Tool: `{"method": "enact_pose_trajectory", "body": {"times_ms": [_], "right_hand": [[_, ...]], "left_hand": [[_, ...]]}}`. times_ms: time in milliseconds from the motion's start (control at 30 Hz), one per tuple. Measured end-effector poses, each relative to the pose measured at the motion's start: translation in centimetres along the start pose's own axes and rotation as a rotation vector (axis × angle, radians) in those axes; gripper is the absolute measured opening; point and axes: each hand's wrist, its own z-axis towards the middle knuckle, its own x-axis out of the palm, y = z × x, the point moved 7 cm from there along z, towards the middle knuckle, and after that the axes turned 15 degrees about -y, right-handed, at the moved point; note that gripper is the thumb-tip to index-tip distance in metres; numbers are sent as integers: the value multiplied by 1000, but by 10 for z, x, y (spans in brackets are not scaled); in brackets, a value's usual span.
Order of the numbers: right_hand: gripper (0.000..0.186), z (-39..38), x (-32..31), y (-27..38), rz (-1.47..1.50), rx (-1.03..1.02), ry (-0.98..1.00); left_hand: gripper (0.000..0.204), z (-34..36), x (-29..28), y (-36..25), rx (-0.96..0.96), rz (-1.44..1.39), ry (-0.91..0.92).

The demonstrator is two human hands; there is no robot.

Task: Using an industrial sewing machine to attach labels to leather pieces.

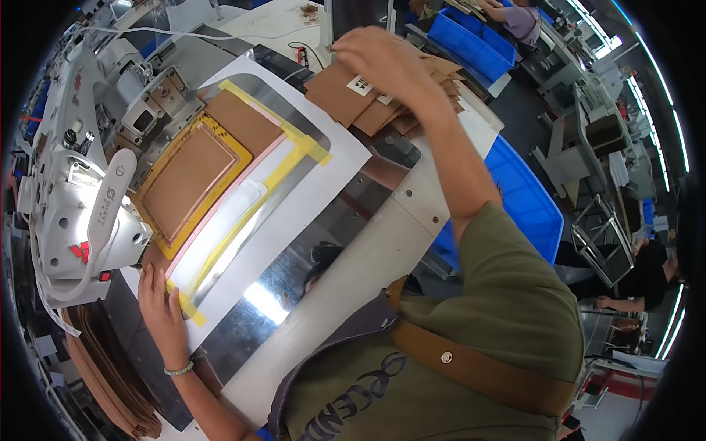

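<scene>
My left hand lies with outstretched fingers on the lower end of a brown sheet, beside the sewing machine head. A yellow rectangular frame rests over the sheet and surrounds a brown panel. White and pink strips with yellow tape run along the frame's near side. At the far right, my right hand is over a pile of flat brown pieces, its fingers reaching left and slightly blurred. I see nothing held in it. White labels lie on the pile.
The machine's white lever-shaped arm stands close to the frame. A shiny metal plate covers the near table. Long brown strips are stacked at lower left. Blue bins stand at right; other people work farther off.
</scene>
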Motion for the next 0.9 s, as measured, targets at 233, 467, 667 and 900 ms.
{"method": "enact_pose_trajectory", "body": {"times_ms": [233,467,667,900], "right_hand": [[22,2,54,-177,-3,329,441],[16,9,73,-181,284,297,365],[15,53,52,22,699,209,259],[20,30,151,228,601,-304,101]], "left_hand": [[48,1,-3,-2,9,-2,-4],[46,-7,-35,8,4,-50,33],[44,7,-38,10,-7,-114,22],[46,29,-5,21,-54,-47,35]]}}
